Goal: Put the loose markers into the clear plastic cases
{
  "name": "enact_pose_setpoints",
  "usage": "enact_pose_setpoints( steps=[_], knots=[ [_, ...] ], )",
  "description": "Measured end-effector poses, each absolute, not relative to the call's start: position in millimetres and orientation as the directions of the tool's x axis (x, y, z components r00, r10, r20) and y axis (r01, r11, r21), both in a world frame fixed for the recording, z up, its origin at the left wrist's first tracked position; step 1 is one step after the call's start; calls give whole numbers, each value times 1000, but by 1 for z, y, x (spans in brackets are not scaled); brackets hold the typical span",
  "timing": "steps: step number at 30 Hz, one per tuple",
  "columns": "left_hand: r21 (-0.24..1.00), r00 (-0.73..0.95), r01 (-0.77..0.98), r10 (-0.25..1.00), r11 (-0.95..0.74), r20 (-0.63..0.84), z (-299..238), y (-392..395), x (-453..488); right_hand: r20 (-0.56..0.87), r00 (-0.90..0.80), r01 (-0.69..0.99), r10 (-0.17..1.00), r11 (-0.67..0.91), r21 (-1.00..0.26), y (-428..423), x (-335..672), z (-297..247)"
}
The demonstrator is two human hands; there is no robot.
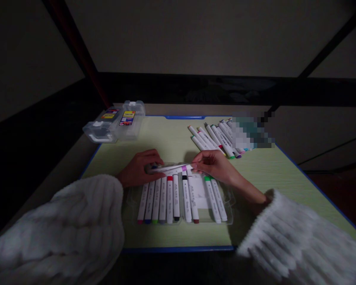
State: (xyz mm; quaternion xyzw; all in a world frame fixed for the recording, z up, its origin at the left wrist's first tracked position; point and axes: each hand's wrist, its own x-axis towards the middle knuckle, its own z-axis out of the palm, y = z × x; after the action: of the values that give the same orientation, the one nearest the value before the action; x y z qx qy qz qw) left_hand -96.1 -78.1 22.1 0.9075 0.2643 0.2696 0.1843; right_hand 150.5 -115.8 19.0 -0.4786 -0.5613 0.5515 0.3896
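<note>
My left hand and my right hand together hold a white marker with a pink band, lying crosswise above a clear tray. The left fingers curl round one end, and the right fingertips pinch the other end. Several white markers with coloured caps lie side by side in the tray just below my hands. Both arms are in thick white fluffy sleeves.
A loose row of several markers lies at the back right of the pale green, blue-edged table. A clear plastic case with coloured labels stands at the back left corner. The surroundings are dark.
</note>
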Motion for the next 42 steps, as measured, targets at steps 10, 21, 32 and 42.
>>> enact_pose_setpoints(
  steps=[10, 21, 32, 42],
  knots=[
    [481, 735, 407, 591, -777, 332, 23, -77, -97, 47, -284, 285, 958, 132, -949, -116, 152, 12],
    [463, 667, 496, 664, -734, 338, 12, -71, -100, 293, -276, 555, 915, 401, -729, -123, 148, 19],
    [566, 629, 492, 719, -661, 294, 11, -69, -96, 187, -375, 642, 908, 399, -654, -125, 143, 15],
    [622, 599, 494, 756, -608, 263, 9, -68, -95, 106, -392, 636, 914, 352, -687, -125, 140, 18]
  ],
)
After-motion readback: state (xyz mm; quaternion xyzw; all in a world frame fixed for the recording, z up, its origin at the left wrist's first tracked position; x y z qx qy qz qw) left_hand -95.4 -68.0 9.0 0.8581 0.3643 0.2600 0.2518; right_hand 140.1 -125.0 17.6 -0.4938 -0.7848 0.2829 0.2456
